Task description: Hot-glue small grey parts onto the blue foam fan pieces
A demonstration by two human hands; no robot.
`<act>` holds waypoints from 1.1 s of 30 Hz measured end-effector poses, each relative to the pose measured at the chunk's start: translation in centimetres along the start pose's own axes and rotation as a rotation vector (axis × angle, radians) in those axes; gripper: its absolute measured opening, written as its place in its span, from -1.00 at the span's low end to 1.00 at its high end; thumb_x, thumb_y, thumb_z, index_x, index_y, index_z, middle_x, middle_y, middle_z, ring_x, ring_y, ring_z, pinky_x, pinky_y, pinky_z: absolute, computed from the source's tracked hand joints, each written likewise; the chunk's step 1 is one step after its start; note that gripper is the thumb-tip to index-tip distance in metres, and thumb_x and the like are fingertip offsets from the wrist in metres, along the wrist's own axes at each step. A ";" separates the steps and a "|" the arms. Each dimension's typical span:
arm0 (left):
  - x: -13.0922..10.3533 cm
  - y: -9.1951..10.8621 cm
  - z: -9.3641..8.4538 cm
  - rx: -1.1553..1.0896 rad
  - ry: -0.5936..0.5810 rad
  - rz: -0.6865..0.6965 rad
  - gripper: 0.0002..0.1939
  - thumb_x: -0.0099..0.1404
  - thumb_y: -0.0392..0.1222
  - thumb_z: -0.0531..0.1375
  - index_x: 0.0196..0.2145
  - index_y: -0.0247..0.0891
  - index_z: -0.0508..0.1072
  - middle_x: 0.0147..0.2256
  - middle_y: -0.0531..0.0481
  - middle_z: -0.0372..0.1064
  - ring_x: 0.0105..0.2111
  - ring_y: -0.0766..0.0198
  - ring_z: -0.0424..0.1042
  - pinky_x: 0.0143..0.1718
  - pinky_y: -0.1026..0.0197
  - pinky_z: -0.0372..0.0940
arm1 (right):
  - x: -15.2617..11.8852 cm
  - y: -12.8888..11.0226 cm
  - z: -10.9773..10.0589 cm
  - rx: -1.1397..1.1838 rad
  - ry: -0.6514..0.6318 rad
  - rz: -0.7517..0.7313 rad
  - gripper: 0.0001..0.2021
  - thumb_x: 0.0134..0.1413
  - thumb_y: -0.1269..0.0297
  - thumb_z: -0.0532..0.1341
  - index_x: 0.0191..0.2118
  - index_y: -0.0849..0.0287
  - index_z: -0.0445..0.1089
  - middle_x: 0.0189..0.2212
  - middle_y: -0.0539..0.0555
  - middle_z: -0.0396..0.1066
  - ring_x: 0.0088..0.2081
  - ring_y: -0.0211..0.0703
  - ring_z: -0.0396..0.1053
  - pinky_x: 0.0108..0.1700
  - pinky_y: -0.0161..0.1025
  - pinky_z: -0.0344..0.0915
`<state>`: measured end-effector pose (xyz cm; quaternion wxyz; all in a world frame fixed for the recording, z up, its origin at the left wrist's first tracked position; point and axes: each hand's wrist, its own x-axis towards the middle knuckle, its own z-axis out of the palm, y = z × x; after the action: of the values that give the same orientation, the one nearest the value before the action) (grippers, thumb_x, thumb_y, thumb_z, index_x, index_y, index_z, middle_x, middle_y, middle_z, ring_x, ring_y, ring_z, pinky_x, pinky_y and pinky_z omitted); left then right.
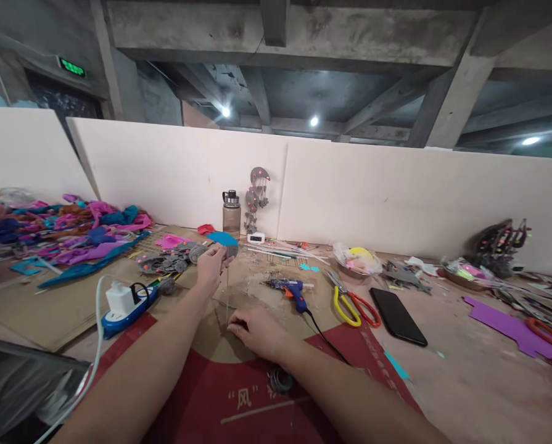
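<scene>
My left hand is raised over the middle of the table, fingers pinched on a rounded blue-and-grey piece. From it a thin pale cord runs down to my right hand. The thumb and forefinger of that hand are closed on the cord's lower end, low above the board. A coil of grey cord lies under my right wrist. Just beyond my right hand sits a blue glue gun, its nozzle pointing left. Grey pieces with pink dots are piled left of my left hand.
Scissors with yellow and red handles and a black phone lie to the right. A blue-and-white power strip is at left, near colourful fabric scraps. A bottle and small clock stand at the back.
</scene>
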<state>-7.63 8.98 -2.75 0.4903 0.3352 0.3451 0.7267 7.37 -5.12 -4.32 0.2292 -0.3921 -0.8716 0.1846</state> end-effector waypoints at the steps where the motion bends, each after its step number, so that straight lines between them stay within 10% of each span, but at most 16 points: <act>1: 0.0 0.0 0.0 -0.005 0.017 -0.008 -0.81 -0.06 -0.22 0.31 -0.53 -0.33 0.37 -0.50 0.03 0.37 -0.44 0.33 0.40 -0.27 0.19 0.41 | 0.1 0.1 0.0 -0.006 -0.009 0.000 -0.83 0.15 0.31 0.15 -0.26 0.18 0.49 -0.33 0.04 0.51 -0.31 -0.27 0.38 -0.27 -0.36 0.18; 8: -0.6 0.5 0.1 -0.033 -0.001 -0.004 -0.83 -0.01 -0.26 0.30 -0.53 -0.33 0.34 -0.51 0.04 0.34 -0.46 0.37 0.38 -0.26 0.18 0.41 | 0.2 -0.2 0.2 -0.146 0.008 -0.040 -0.69 0.27 0.15 0.01 -0.22 0.17 0.46 -0.28 0.07 0.49 -0.26 -0.24 0.36 -0.25 -0.31 0.16; 15: -0.1 0.2 0.2 -0.002 -0.041 0.024 -0.75 0.01 -0.24 0.29 -0.62 -0.30 0.26 -0.63 0.16 0.12 -0.58 0.45 0.20 -0.24 0.14 0.42 | -1.1 -2.9 -1.4 -0.383 -0.009 -0.421 -0.65 0.31 0.10 -0.08 -0.09 0.11 0.37 -0.28 0.04 0.45 -0.28 -0.25 0.31 -0.32 -0.29 0.12; 24: -0.6 0.6 0.6 0.017 -0.064 -0.014 -0.82 -0.03 -0.30 0.29 -0.57 -0.31 0.31 -0.60 0.12 0.23 -0.53 0.40 0.33 -0.23 0.16 0.43 | -1.3 -3.3 -2.5 -0.407 0.045 -0.729 -0.56 0.24 -0.04 -0.04 -0.48 0.11 0.34 -0.45 0.03 0.37 -0.33 -0.21 0.25 -0.24 -0.20 0.09; 28: -0.4 0.9 0.5 -0.017 -0.064 -0.036 -0.86 0.02 -0.31 0.27 -0.52 -0.33 0.34 -0.53 0.04 0.34 -0.49 0.36 0.40 -0.24 0.14 0.43 | -1.5 -2.8 -6.0 -0.353 0.372 -0.466 -0.60 0.29 0.13 -0.11 -0.47 0.14 0.30 -0.48 0.06 0.31 -0.32 -0.18 0.22 -0.18 -0.21 0.12; 33: -0.5 0.9 0.7 -0.044 -0.163 -0.078 -0.89 0.08 -0.32 0.25 -0.48 -0.37 0.37 -0.40 -0.10 0.45 -0.42 0.31 0.46 -0.25 0.14 0.42 | -2.0 1.2 -9.9 -0.426 0.778 0.245 -0.69 0.26 0.15 -0.06 -0.19 0.23 0.33 -0.29 0.16 0.37 -0.24 -0.14 0.28 -0.19 -0.24 0.18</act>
<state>-7.32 8.35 -1.70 0.5521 0.3689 0.3010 0.6845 14.62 -4.48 2.76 0.4302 -0.5707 -0.6866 -0.1340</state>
